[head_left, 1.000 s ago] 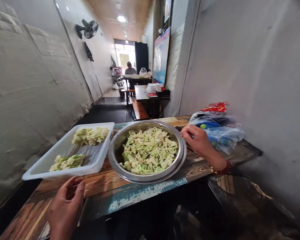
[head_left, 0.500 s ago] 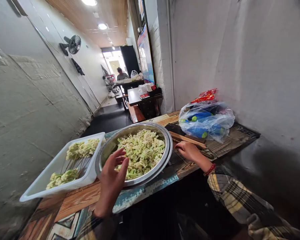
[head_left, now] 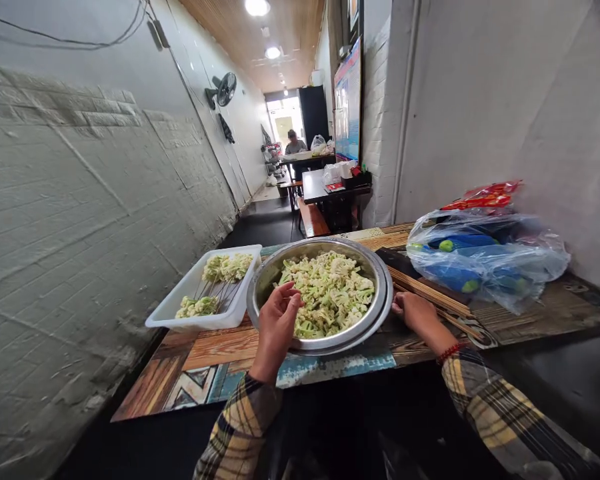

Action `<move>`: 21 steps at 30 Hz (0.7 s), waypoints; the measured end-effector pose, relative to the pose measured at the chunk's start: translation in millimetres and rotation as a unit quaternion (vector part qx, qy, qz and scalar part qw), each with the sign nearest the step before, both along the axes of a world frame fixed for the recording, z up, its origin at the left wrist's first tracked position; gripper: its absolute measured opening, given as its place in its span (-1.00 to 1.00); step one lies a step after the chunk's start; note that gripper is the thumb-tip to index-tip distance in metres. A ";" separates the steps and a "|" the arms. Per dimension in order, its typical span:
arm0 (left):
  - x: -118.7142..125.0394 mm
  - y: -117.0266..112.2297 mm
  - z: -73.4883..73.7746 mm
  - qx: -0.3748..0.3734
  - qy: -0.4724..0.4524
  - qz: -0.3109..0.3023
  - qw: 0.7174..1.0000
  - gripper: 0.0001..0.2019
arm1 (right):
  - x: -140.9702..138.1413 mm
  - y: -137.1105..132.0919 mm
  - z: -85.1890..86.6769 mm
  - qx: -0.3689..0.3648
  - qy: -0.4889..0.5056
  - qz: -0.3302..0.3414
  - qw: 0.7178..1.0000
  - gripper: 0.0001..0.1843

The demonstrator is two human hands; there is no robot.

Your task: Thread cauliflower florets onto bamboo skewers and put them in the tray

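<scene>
A wide steel bowl (head_left: 384,293) full of cut cauliflower (head_left: 330,287) stands in front of me. At its near left rim is my left hand (head_left: 277,320), thumb and fingers drawn together beside the florets; whatever may be between them is too small to name. To the right of the bowl, my right hand (head_left: 416,315) has its fingers closed low over the table, close to a bundle of wooden skewers (head_left: 430,291). Its fingertips are partly hidden, so I cannot make out what they hold. Left of the bowl, a white plastic tray (head_left: 180,326) contains skewered cauliflower (head_left: 227,268) in two groups.
A clear plastic bag (head_left: 495,257) with blue and green contents lies at the right, a red packet (head_left: 490,197) behind it. The patterned tabletop (head_left: 220,350) has its front edge near me. Farther back are another table (head_left: 316,187) and a seated person (head_left: 295,143).
My view has swung left, shifting the scene rightward. My left hand's fingers have curled in from a wider spread. The right hand stays low beside the skewers.
</scene>
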State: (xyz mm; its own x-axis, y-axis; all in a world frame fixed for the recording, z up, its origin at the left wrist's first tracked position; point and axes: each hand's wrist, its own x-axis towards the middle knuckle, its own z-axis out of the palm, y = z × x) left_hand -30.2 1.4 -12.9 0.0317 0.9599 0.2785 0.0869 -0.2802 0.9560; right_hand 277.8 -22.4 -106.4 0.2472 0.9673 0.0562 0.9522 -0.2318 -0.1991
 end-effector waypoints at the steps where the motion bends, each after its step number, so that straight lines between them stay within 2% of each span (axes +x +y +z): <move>1: -0.3 0.3 -1.1 0.002 -0.001 0.000 1.000 -0.57 | 1.0 -2.7 -0.4 0.003 -0.006 -0.001 1.000 -0.77; 5: -2.3 1.9 -5.5 0.017 0.002 0.002 1.000 -0.58 | 3.0 -6.8 -1.8 0.019 -0.017 0.008 1.000 -0.78; 13: -5.0 2.4 -10.4 0.047 0.006 0.009 0.999 -0.60 | -1.8 5.7 -8.4 0.041 0.033 0.023 0.998 -0.90; 18: -7.6 2.6 -11.7 0.050 0.021 0.008 0.998 -0.61 | 14.0 -8.6 -14.9 0.122 0.109 -0.007 0.986 -0.88; 21: -8.6 2.9 -11.6 0.054 0.020 0.005 0.998 -0.61 | 31.0 -19.9 -13.9 0.202 0.172 -0.039 0.963 -0.78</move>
State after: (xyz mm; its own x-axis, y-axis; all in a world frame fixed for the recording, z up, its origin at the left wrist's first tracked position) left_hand -38.8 4.3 -24.5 0.0357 0.9249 0.3785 0.1270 -0.3799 0.9163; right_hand 308.9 -42.3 -120.3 0.3898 0.8614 0.3256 0.7960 -0.1374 -0.5895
